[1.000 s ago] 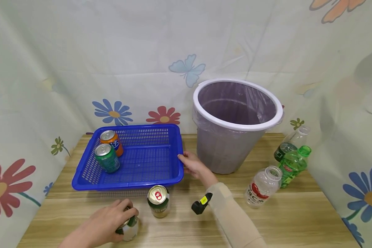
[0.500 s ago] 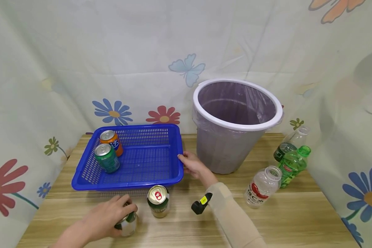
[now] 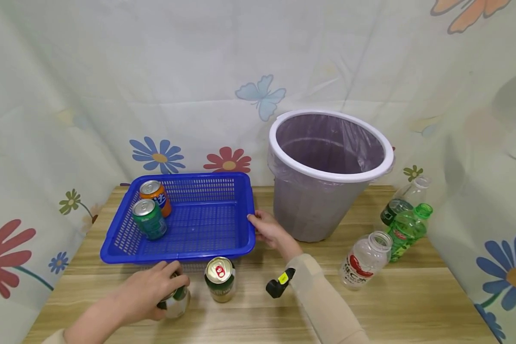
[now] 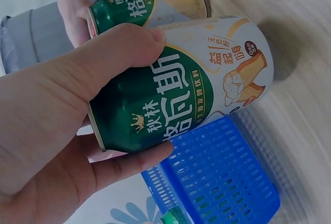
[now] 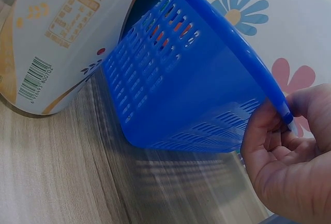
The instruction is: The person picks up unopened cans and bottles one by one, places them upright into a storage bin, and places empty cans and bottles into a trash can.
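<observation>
My left hand [image 3: 142, 294] grips a green and white drink can [image 4: 176, 89], thumb on one side and fingers on the other, just in front of the basket. The palm hides much of the can in the head view. My right hand [image 3: 270, 227] pinches the right rim of a blue plastic basket [image 3: 206, 220], thumb over the edge, as the right wrist view shows. Inside the basket, at its left end, stand a green can [image 3: 149, 222] and an orange can [image 3: 156, 196]. A second green and gold can [image 3: 220, 282] is upright on the table between my hands.
Behind my right hand stands a grey bin [image 3: 314, 205] with a white rim and a clear liner. To the right are a clear bottle with a red label [image 3: 363, 263], a green bottle [image 3: 406, 231] and a dark-labelled bottle [image 3: 402, 200]. A flowered curtain [image 3: 176, 95] surrounds the wooden table [image 3: 223, 329].
My left hand has moved the can a short way toward the basket, away from the table's front. The right hand keeps its hold on the rim, and the basket has stayed put.
</observation>
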Demonstrator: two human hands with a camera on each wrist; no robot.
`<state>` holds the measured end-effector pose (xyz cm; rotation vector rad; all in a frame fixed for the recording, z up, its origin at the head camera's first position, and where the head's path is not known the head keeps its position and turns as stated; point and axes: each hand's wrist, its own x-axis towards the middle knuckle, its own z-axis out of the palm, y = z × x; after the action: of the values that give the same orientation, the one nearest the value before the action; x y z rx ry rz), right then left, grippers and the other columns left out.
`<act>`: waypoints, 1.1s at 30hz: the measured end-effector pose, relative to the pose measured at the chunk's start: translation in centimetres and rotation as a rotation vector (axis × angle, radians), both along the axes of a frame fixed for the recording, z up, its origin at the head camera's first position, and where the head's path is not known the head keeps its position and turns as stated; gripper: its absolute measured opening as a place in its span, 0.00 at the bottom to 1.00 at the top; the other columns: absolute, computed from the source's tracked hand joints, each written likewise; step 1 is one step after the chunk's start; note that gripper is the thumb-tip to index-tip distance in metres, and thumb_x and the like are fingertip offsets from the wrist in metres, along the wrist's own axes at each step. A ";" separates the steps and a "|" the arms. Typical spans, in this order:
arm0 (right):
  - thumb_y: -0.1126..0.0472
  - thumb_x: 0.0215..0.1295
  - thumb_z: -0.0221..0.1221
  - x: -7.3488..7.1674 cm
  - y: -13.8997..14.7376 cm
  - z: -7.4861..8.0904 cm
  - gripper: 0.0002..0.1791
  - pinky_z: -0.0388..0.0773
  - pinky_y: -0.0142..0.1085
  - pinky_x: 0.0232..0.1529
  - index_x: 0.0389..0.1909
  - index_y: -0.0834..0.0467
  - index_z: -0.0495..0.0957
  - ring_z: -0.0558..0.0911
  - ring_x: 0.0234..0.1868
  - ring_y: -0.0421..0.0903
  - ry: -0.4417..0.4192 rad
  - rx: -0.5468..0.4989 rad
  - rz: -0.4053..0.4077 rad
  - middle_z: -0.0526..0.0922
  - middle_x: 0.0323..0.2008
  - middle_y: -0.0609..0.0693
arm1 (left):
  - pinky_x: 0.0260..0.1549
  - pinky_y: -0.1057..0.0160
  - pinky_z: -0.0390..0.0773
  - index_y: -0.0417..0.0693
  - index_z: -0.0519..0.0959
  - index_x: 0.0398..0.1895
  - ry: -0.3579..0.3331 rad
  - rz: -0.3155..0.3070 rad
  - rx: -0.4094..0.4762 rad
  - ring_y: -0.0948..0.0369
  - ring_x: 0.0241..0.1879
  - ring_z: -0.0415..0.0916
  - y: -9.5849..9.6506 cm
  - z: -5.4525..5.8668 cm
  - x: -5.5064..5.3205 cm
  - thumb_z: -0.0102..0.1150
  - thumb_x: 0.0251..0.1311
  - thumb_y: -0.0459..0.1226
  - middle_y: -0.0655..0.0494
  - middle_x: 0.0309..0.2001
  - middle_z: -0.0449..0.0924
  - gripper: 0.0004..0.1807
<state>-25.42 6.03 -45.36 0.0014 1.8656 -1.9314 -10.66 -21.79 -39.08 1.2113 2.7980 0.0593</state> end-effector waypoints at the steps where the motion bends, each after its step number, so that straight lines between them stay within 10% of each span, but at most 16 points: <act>1: 0.60 0.70 0.45 0.0 0.0 0.0 0.21 0.81 0.41 0.38 0.57 0.70 0.62 0.79 0.38 0.48 -0.002 0.000 -0.010 0.77 0.42 0.60 | 0.22 0.62 0.75 0.55 0.72 0.46 0.005 -0.001 -0.002 0.56 0.38 0.70 0.0 0.1 0.0 0.77 0.28 0.44 0.54 0.44 0.69 0.35; 33: 0.61 0.70 0.44 -0.3 -0.1 -0.2 0.19 0.81 0.39 0.37 0.55 0.69 0.65 0.80 0.42 0.52 0.005 0.034 -0.010 0.74 0.48 0.67 | 0.19 0.68 0.72 0.58 0.73 0.45 0.029 0.012 -0.059 0.60 0.36 0.68 -0.5 5.6 -1.4 0.76 0.32 0.44 0.58 0.43 0.68 0.32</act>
<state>-25.68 5.95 -45.61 0.0162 1.9053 -1.9071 -12.02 -22.34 -33.44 1.1920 2.8100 -0.0404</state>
